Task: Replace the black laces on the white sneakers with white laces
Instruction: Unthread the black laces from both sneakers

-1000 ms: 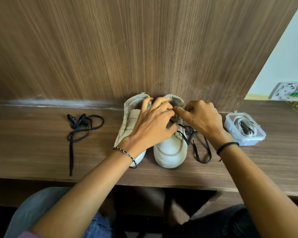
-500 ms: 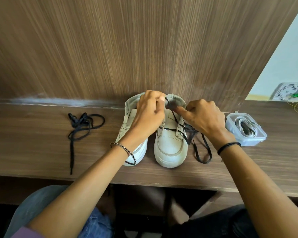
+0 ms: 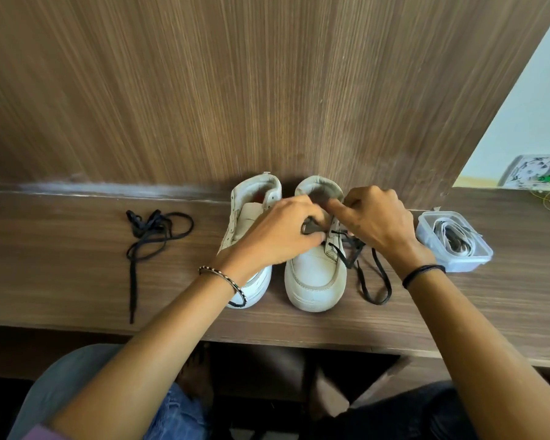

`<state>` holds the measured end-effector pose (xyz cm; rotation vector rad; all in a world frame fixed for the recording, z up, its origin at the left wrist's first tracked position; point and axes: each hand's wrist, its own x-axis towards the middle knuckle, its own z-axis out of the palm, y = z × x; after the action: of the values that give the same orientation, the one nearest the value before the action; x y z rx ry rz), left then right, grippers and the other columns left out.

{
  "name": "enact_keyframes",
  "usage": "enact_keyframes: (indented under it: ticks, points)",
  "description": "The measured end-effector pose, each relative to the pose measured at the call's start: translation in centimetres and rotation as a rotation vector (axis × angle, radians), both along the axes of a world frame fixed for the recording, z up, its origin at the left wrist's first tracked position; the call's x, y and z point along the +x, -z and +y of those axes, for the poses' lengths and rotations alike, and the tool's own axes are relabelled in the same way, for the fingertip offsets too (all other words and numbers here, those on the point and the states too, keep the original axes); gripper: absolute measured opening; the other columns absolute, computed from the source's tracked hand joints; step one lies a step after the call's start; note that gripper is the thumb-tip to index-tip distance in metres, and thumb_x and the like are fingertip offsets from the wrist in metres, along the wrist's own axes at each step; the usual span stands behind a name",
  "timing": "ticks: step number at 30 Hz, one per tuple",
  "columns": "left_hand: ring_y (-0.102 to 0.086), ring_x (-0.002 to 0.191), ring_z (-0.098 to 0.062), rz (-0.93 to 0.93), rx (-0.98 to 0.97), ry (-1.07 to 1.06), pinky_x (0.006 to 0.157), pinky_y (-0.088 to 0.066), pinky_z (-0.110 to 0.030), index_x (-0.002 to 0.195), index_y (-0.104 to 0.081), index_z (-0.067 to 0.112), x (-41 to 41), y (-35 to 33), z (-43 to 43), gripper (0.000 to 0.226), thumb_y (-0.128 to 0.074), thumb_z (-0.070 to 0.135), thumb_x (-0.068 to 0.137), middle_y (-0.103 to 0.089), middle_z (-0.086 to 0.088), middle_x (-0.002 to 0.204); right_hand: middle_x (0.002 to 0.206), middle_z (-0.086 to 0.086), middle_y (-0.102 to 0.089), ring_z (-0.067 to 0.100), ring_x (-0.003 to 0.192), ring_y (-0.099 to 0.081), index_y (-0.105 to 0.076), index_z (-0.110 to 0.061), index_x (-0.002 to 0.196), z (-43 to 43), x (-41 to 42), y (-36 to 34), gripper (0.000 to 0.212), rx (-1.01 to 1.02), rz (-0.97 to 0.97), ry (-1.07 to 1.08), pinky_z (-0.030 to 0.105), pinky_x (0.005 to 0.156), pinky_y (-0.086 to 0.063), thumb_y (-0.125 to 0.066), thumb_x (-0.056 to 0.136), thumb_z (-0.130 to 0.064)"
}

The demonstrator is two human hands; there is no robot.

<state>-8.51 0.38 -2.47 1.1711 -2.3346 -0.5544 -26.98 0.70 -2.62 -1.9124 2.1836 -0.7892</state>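
Observation:
Two white sneakers stand side by side on the wooden shelf, toes toward me. The left sneaker (image 3: 248,217) has bare eyelets. The right sneaker (image 3: 315,277) still carries a black lace (image 3: 373,281) whose loose end trails on the shelf to its right. My left hand (image 3: 277,236) lies across the right sneaker's tongue and pinches the black lace there. My right hand (image 3: 375,220) curls over the shoe's right eyelet row, forefinger pointing left, holding the lace. A loose black lace (image 3: 146,239) lies bunched at the left. White laces (image 3: 454,239) sit in a clear plastic tub (image 3: 458,265).
The wooden shelf (image 3: 77,281) backs onto a tall wood panel (image 3: 235,90). A patterned white object (image 3: 537,171) with thin wires lies at the far right. My knees show below the shelf's front edge.
My left hand came down from the right sneaker's collar to its tongue, drawing the black lace with it. My right hand stayed at the eyelets.

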Motion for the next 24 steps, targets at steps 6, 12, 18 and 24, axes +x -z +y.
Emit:
enact_keyframes:
  ticks: [6,12,18,24]
  points:
    - [-0.054,0.089,-0.006,-0.058,-0.095,-0.066,0.073,-0.046,-0.032,0.101,-0.077,0.029,-0.1,0.2,-0.1,0.010,-0.068,0.033,0.095,-0.059,0.017,0.094,0.078,0.006,-0.067,0.033,0.080,-0.064,-0.070,-0.017,0.081,0.0,-0.1,-0.1,0.050,-0.001,-0.012,-0.016,0.036,0.066,-0.048,-0.057,0.090,-0.065]
    - [-0.067,0.084,0.000,0.494,0.167,-0.109,0.082,-0.050,-0.018,0.101,-0.080,0.015,0.2,0.5,-0.3,0.011,-0.071,0.016,0.094,-0.076,0.008,0.092,0.081,0.007,-0.068,0.034,0.083,-0.063,-0.071,-0.018,0.083,-0.1,-0.3,0.0,0.049,0.002,-0.022,-0.017,0.037,0.068,-0.046,-0.057,0.090,-0.065]
    - [-0.072,0.098,-0.017,0.917,0.440,-0.075,0.093,-0.056,-0.028,0.106,-0.067,0.005,-0.1,-0.9,-0.2,0.013,-0.056,0.012,0.103,-0.076,-0.009,0.100,0.079,0.005,-0.066,0.032,0.080,-0.063,-0.071,-0.017,0.086,0.0,-0.5,-0.1,0.054,-0.003,-0.027,-0.043,0.036,0.066,-0.044,-0.056,0.091,-0.069]
    - [-0.037,0.051,-0.007,1.193,0.581,-0.132,0.048,-0.037,-0.019,0.088,-0.056,0.007,0.5,-2.3,-1.0,0.019,-0.048,0.006,0.105,-0.052,0.001,0.071,0.082,0.005,-0.067,0.032,0.083,-0.062,-0.072,-0.018,0.092,0.0,-0.4,-0.1,0.051,0.011,-0.020,-0.037,0.035,0.067,-0.044,-0.056,0.092,-0.066]
